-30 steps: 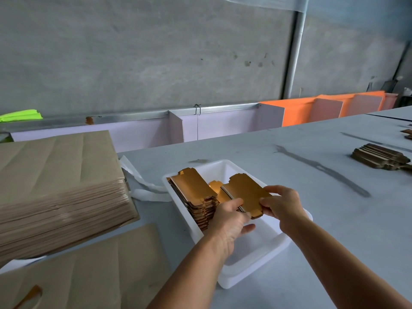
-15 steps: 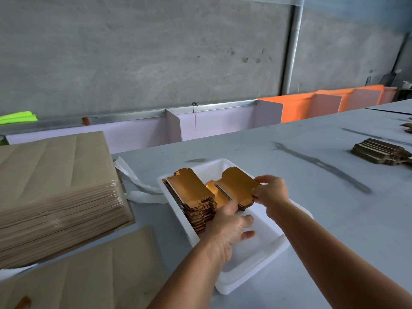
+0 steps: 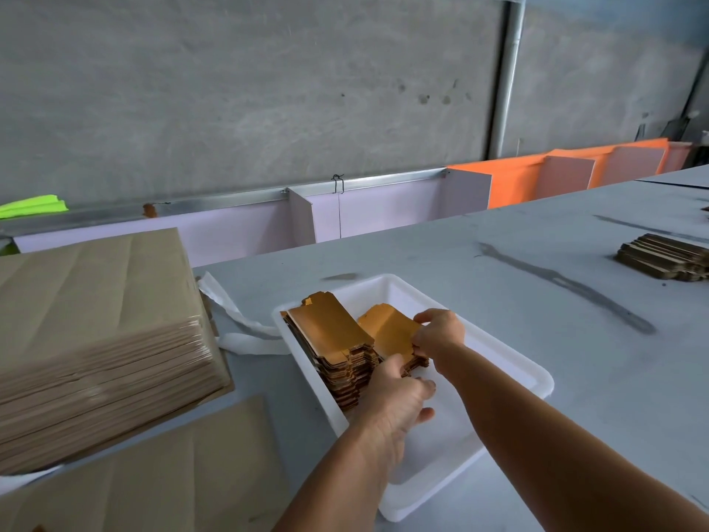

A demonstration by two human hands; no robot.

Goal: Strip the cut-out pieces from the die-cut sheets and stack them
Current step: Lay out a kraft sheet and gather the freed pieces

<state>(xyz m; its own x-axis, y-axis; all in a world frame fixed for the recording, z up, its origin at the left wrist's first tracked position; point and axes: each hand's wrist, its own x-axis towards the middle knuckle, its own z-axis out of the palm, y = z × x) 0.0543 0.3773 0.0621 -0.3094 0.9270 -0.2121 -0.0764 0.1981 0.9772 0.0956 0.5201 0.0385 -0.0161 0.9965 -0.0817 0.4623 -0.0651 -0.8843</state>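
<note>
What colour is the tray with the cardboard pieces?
White tray, seen from the head view.

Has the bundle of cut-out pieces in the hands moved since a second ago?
Yes. The bundle of cut-out pieces has come down into the white tray, settling beside the stack of pieces.

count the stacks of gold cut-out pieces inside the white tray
2. The taller stack sits by the white tray's left wall; the shorter stack lies just right of it, under the right hand and left hand. Hands may hide more.
</note>
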